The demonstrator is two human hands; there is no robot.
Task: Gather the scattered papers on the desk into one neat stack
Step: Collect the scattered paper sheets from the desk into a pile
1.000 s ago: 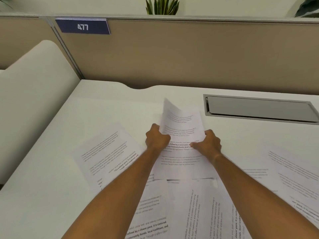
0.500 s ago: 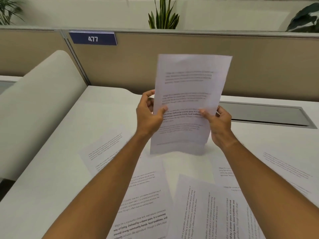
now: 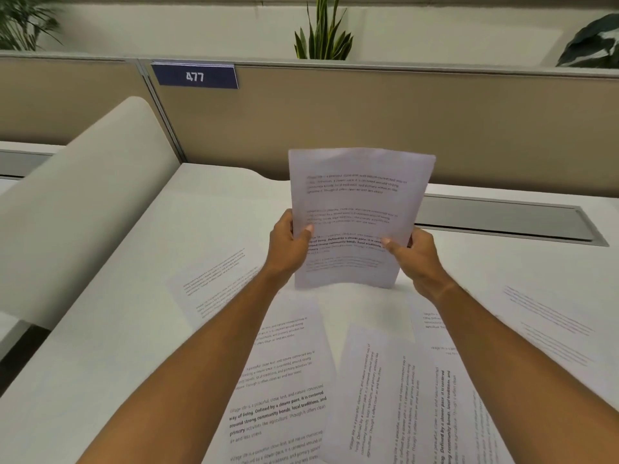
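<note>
I hold a printed white sheet point(image 3: 355, 202) upright above the white desk point(image 3: 134, 296), its bottom edge close to the desktop. My left hand point(image 3: 288, 246) grips its left edge and my right hand point(image 3: 415, 256) grips its lower right edge, thumbs on the front. Several more printed sheets lie scattered flat: one at the left point(image 3: 214, 283), one under my left forearm point(image 3: 284, 380), one turned sideways in the near middle point(image 3: 378, 396), one partly under my right forearm point(image 3: 432, 329) and one at the far right point(image 3: 549, 323).
A grey recessed cable tray point(image 3: 502, 219) sits in the desk at the back right. A tan partition point(image 3: 368, 122) with a blue "477" sign point(image 3: 195, 77) walls off the rear. A curved white divider point(image 3: 83, 195) rises at the left. Plants stand behind the partition.
One second ago the sheet was being lifted off the desk in both hands; it then rose upright, and since half a second ago it has come down lower toward the desktop.
</note>
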